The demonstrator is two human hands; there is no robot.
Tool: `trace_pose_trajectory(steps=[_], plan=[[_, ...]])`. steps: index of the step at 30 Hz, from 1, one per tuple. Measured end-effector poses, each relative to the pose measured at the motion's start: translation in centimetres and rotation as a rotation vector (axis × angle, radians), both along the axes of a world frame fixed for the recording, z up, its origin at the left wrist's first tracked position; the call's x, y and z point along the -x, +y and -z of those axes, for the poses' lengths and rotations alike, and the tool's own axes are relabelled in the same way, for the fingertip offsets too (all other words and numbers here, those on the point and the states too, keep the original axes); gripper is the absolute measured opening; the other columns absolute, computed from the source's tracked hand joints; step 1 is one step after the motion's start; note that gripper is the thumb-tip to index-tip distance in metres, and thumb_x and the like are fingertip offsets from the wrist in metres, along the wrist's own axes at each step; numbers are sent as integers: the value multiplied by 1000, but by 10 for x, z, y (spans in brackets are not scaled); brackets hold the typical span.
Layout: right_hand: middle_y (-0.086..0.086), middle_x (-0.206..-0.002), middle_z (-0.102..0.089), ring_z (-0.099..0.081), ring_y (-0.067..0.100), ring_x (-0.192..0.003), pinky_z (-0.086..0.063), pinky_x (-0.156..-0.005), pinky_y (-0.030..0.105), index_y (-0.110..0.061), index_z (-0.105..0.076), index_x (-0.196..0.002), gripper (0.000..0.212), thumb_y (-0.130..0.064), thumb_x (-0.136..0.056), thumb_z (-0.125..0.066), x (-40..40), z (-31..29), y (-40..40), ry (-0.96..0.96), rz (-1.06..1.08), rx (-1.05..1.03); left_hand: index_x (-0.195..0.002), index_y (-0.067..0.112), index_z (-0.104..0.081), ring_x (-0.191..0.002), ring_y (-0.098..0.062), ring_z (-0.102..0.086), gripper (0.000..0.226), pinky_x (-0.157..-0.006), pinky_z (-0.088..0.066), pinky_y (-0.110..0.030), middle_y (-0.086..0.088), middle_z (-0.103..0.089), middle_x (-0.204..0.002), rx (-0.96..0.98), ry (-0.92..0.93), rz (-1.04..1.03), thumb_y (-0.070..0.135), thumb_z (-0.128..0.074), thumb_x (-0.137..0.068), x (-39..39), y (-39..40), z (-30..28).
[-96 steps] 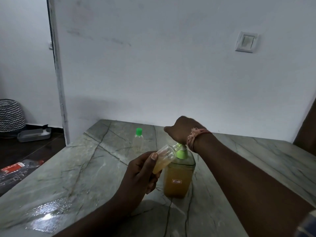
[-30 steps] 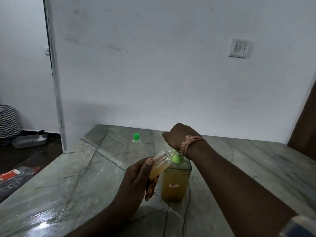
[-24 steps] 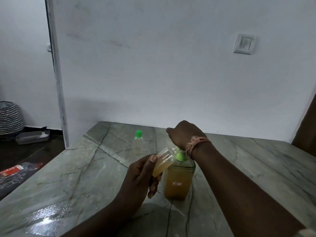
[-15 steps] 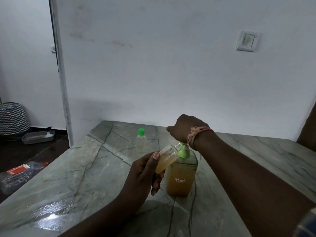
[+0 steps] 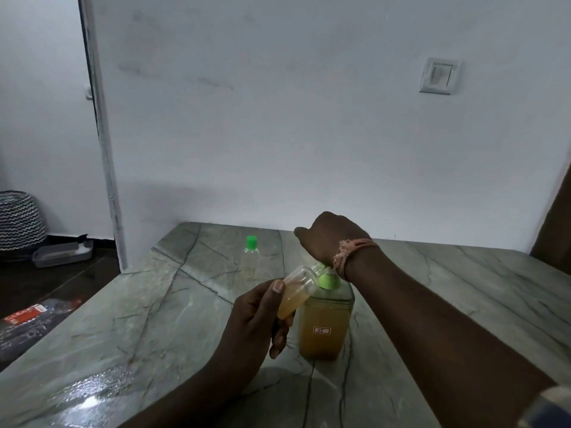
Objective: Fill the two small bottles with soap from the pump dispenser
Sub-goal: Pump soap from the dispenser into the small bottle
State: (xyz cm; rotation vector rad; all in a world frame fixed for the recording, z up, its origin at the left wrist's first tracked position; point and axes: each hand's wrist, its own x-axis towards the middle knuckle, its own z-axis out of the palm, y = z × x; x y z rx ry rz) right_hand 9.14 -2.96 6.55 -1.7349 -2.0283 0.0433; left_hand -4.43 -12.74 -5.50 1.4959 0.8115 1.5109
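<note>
My left hand (image 5: 256,319) grips a small clear bottle (image 5: 296,293), uncapped and partly filled with amber soap. It is tilted, with its mouth up against the nozzle of the pump dispenser (image 5: 324,329). The dispenser is a square clear bottle of amber soap with a green pump, standing on the marble table (image 5: 154,319). My right hand (image 5: 330,236) rests on top of the pump head, palm down, and hides it; its fingers are out of sight. A second small bottle (image 5: 251,257) with a green cap stands upright farther back on the table.
A wet patch (image 5: 86,400) shines at the table's near left corner. The white wall runs along the table's far edge. On the floor to the left are a patterned basket (image 5: 18,220), a grey tray (image 5: 61,250) and a lying plastic bottle (image 5: 31,319).
Both hands stay at the dispenser, the small bottle still held at the nozzle. Only the camera has shifted a little.
</note>
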Motion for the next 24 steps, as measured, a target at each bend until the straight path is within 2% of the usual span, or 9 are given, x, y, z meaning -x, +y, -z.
trace_pose_trajectory(steps=[2,8,10,14,17,22,24], plan=[[1,-64,-53,-54,21,-63,-38,-58,26,-18,-47,-58,34,-39,-85,-50,-1,6,1,67,12,42,-91,17,-69,-48,-21,-46,36,-42,-41,-26,-6,-58,-64,3,12,-6,41,-42,-98,0,1,1],[-1,-68,-53,-60,26,-77,-44,-67,29,-18,-48,-62,36,-44,-87,-49,-1,-1,-6,-11,-11,56,-98,11,-68,-48,-21,-45,38,-42,-41,-25,-7,-58,-66,4,-15,7,39,-42,-98,-1,-3,0],[-1,-66,-51,-58,26,-74,-43,-65,29,-18,-47,-61,37,-46,-85,-48,-1,-2,-5,-24,-1,-10,-102,15,-70,-49,-21,-45,36,-42,-40,-25,-9,-58,-68,-1,-17,20,38,-42,-98,-1,-4,-1],[2,-59,-51,-52,25,-61,-38,-58,28,-17,-43,-53,39,-42,-83,-47,-3,11,4,143,24,-3,-98,15,-69,-48,-21,-46,36,-42,-41,-26,-11,-58,-68,-3,-5,10,39,-43,-99,-1,1,1],[1,-59,-51,-52,25,-61,-39,-59,28,-18,-44,-53,39,-42,-83,-46,-3,12,4,117,14,21,-94,19,-70,-48,-20,-46,34,-42,-41,-26,-10,-58,-67,-1,-8,1,40,-43,-98,-1,0,2],[0,-65,-54,-57,24,-69,-43,-65,29,-17,-50,-60,37,-43,-88,-49,-3,0,-1,-17,-7,13,-107,16,-70,-48,-17,-46,37,-42,-41,-25,-8,-59,-69,3,-14,16,40,-44,-97,-1,-1,2],[0,-62,-53,-55,24,-64,-41,-61,27,-17,-48,-57,38,-42,-86,-48,-4,5,4,27,-8,-5,-106,16,-69,-47,-16,-47,36,-42,-41,-25,-9,-60,-69,11,-9,12,40,-44,-97,-1,1,2]])
